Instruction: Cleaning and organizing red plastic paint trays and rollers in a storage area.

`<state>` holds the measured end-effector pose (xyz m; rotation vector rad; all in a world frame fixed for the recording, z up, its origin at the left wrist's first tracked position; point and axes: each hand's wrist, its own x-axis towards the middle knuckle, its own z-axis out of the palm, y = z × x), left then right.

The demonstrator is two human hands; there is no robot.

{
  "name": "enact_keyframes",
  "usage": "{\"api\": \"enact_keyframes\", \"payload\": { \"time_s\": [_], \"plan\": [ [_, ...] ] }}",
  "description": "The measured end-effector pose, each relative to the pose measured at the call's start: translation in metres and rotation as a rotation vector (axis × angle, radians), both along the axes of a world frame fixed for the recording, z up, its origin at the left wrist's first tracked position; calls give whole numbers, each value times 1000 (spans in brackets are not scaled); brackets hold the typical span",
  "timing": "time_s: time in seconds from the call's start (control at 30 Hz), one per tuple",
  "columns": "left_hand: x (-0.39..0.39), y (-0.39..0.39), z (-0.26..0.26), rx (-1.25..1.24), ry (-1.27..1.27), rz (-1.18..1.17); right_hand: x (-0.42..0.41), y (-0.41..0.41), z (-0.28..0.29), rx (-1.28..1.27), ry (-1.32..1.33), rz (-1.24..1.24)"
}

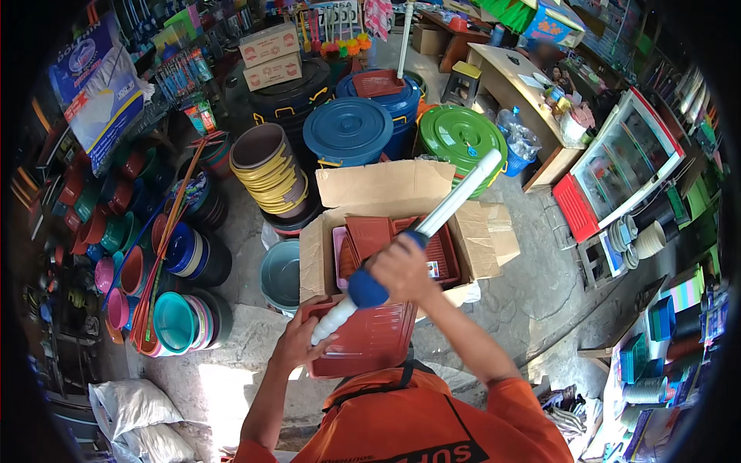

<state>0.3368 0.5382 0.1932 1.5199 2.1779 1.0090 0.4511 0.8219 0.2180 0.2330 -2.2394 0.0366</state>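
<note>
My right hand point(402, 269) grips a white pole point(460, 191) near its blue fittings point(369, 287). The pole slants from upper right down to a ribbed white end. My left hand point(304, 335) closes around that ribbed end, with its fingers against the edge of a red plastic dustpan point(370, 335). The dustpan lies under the pole, close to my body; its far edge is partly hidden by my right hand. Just beyond, an open cardboard box point(385, 182) holds red ribbed plastic pans point(367, 234) and a pink-rimmed item point(340, 254).
A grey-blue tub point(280, 275) stands left of the box. Behind are stacked brown pails point(260, 147), a blue-lidded bin point(347, 127) and a green-lidded bin point(460, 130) with scissors on it. A person point(544, 58) sits by a desk point(509, 81); a glass-door cooler point(625, 156) stands right.
</note>
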Motion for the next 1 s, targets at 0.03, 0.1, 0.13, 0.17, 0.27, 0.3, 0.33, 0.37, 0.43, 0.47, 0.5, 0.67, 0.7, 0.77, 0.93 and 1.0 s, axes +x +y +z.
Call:
{"api": "enact_keyframes", "payload": {
  "time_s": [0.03, 0.1, 0.13, 0.17, 0.27, 0.3, 0.33, 0.37, 0.43, 0.47, 0.5, 0.67, 0.7, 0.77, 0.93, 1.0],
  "plan": [
    [-3, -8, 3, 17, 52, -50, 3, 17, 19, 40, 20, 20],
    [-11, -24, 1, 68, 76, -85, 20, 60, 30, 87, -28, -63],
    [-12, -31, 8, 30, 56, -52, 30, 83, 35, 126, -9, -83],
    [-15, -42, 11, -10, 38, -11, 41, 101, 42, 133, -6, -114],
    [-29, -77, -17, -19, 100, -10, 70, 126, 75, 97, 51, -231],
    [-28, -83, -22, -6, 111, -22, 73, 123, 80, 55, 113, -281],
    [-25, -81, -23, 14, 95, -16, 72, 121, 69, 57, 112, -284],
    [-22, -78, -24, 17, 94, -20, 67, 117, 50, -343, 279, -380],
    [-14, -70, -17, -49, 160, -70, 44, 91, 41, -1223, 605, -491],
    [-12, -69, -20, -55, 160, -90, 44, 98, 32, -1515, 661, -368],
    [-9, -64, -21, -51, 162, -96, 45, 108, 18, -1795, 719, -235],
    [0, -50, -39, -21, 132, -99, 17, 81, 15, -2054, 789, -8],
    [3, -42, -40, 0, 144, -107, 16, 78, 5, -2148, 693, 59],
    [7, -27, -35, 10, 128, -82, 5, 45, 16, -2145, 587, 135],
    [12, -7, -36, -65, -8, 102, 0, 5, 24, -2109, 575, 39],
    [6, -4, -39, -12, 44, 152, 13, 21, 22, -2072, 468, -42]
  ]
}}
